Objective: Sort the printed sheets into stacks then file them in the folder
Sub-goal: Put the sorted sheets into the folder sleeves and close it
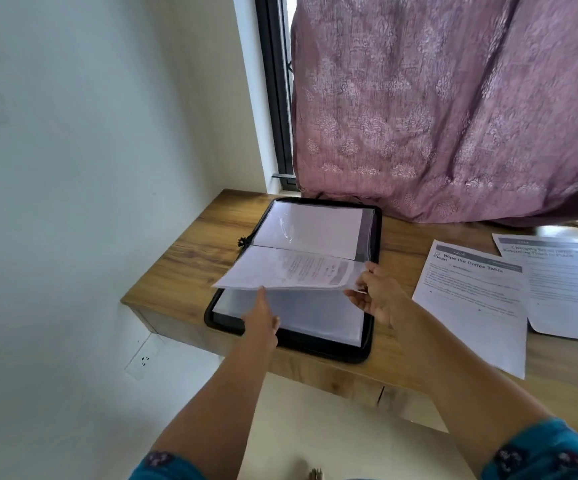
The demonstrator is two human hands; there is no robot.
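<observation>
Both hands at folder (pixel 367 348): right grip (pixel 377 296) pinches sleeve (pixel 291 271); left grip (pixel 261 320) apart, underneath.

A wooden bench (pixel 176 268) with a warm, streaked grain is fixed against a pale, plain wall (pixel 90 133), which rises to the left of it and runs on behind its far left corner. Below the bench's left end a white wall socket (pixel 143 358) sits on that same wall. Behind the bench's far edge stands a window with a dark frame (pixel 277 98), set in a white reveal. A mauve curtain (pixel 436 109) with a faint woven motif hangs right of the frame, its hem resting on the bench's back edge. Daylight enters through the narrow gap beside the frame. Under the bench the floor (pixel 315 427) is light-coloured.
</observation>
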